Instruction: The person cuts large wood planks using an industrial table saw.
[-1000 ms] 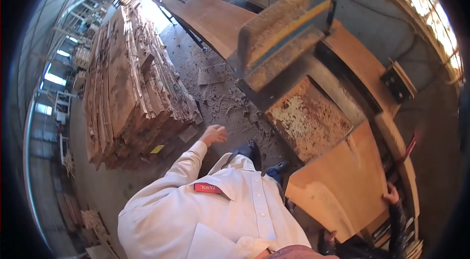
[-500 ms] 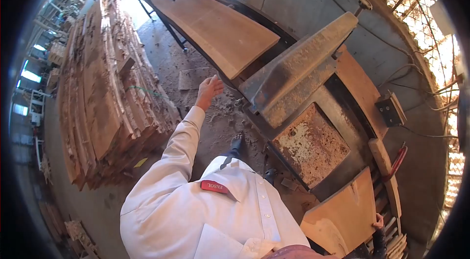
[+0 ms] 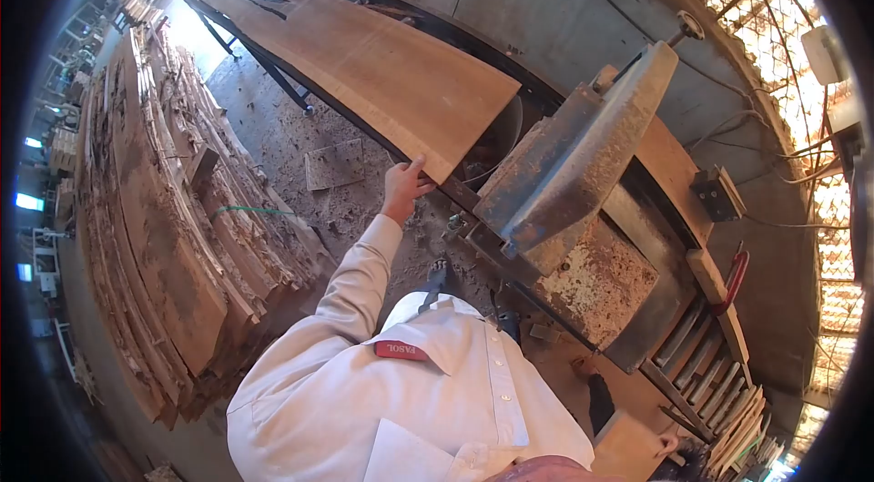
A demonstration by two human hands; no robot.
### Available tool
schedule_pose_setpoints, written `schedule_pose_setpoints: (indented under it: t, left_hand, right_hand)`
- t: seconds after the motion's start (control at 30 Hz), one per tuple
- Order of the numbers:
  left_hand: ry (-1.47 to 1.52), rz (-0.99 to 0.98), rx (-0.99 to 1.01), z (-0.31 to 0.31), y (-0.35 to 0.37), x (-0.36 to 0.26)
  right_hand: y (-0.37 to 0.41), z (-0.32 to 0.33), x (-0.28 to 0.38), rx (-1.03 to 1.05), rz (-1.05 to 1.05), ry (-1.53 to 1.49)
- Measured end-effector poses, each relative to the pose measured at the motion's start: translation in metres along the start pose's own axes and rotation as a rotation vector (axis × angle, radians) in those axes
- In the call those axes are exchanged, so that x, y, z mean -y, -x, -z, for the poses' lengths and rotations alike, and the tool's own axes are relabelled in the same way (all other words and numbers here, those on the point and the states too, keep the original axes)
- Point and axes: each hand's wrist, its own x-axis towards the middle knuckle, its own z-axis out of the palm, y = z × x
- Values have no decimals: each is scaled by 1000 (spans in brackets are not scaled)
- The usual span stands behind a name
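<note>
At the near left corner of a wide wooden board (image 3: 391,54), my left hand (image 3: 406,191) has its fingers curled at the edge, one fingertip over the top face. The board lies lengthwise on a long dark roller stand (image 3: 282,81). My right hand is out of view. Just right of the board's near end stands a dusty machine with a slanted metal housing (image 3: 592,163) and a sawdust-covered plate (image 3: 601,282).
Rough planks (image 3: 164,236) are piled at the left. At the lower right, a co-worker's hand (image 3: 667,444) is beside another board (image 3: 628,446). Rollers (image 3: 706,364) extend past the machine, with a red clamp (image 3: 733,282) near them. Scraps litter the floor.
My left hand has moved from beside the board onto its corner. The lower-right board has moved down, off the rollers, along with the co-worker's hand. The camera view has shifted.
</note>
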Motion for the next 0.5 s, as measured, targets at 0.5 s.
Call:
schedule_pose_setpoints:
  t: [0.5]
  left_hand:
    - [77,-4,144,-22,-1,9]
  right_hand:
    - [81,-209,-37,339,-187,-5]
